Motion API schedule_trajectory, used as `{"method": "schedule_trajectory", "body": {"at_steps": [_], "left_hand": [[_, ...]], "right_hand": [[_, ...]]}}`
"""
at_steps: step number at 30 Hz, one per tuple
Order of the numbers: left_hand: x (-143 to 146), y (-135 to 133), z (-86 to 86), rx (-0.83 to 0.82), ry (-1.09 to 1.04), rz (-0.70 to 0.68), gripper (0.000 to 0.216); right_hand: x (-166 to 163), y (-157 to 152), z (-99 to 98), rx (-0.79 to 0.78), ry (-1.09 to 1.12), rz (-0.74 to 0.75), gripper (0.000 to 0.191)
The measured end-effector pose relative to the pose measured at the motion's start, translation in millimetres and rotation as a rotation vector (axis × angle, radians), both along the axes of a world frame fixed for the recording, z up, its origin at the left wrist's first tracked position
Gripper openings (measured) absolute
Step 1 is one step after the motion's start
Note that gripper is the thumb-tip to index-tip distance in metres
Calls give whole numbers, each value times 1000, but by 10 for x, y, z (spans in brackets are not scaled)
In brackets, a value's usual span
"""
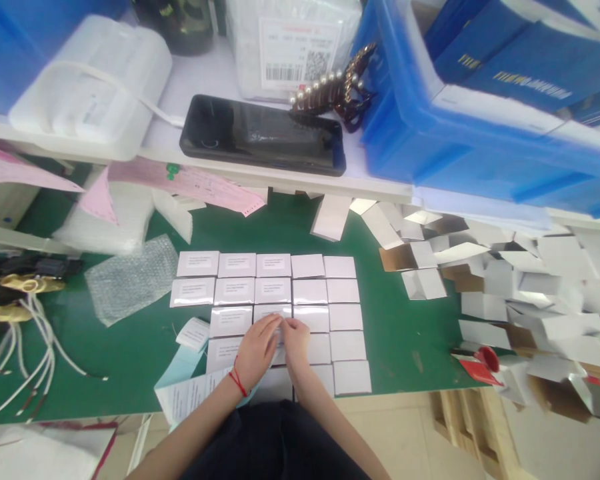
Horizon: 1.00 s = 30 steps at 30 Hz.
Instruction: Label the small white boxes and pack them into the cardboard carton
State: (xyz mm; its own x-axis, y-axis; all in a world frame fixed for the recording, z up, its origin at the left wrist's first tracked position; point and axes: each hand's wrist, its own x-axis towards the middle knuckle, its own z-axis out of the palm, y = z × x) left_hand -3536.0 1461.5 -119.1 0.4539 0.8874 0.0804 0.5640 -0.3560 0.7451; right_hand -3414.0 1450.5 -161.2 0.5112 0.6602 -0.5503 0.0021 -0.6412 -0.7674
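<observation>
Left hand [257, 347] and right hand [297, 339], both curled, meet over a box [269, 311] low-centre in frame — any grip hidden — where light touches should keep it square.

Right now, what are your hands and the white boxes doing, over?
Left hand and right hand close together over a white box. Other boxes in rows, right two columns showing no labels. Label strip beside left hand, nothing visibly blocking.

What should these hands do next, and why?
Perhaps press smoothly on the white box where the left hand and right hand meet: labelled boxes lie to its left, bare-looking boxes to its right, so labelling may be under way there.
</observation>
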Motion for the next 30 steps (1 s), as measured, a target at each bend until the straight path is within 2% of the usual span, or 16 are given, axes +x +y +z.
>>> {"method": "schedule_trajectory", "body": {"at_steps": [4,10,25,30], "left_hand": [[45,-8,-121,43,79,-120,39],[36,-6,-224,59,120,-148,44],[113,13,-275,41,150,-176,48],[51,56,-259,94,224,-190,46]], "right_hand": [[-26,-12,36,-24,-50,19,28],[-32,-5,90,3,-108,43,31],[-6,-22,52,-19,-110,43,32],[10,12,90,-51,-125,68,34]]}}
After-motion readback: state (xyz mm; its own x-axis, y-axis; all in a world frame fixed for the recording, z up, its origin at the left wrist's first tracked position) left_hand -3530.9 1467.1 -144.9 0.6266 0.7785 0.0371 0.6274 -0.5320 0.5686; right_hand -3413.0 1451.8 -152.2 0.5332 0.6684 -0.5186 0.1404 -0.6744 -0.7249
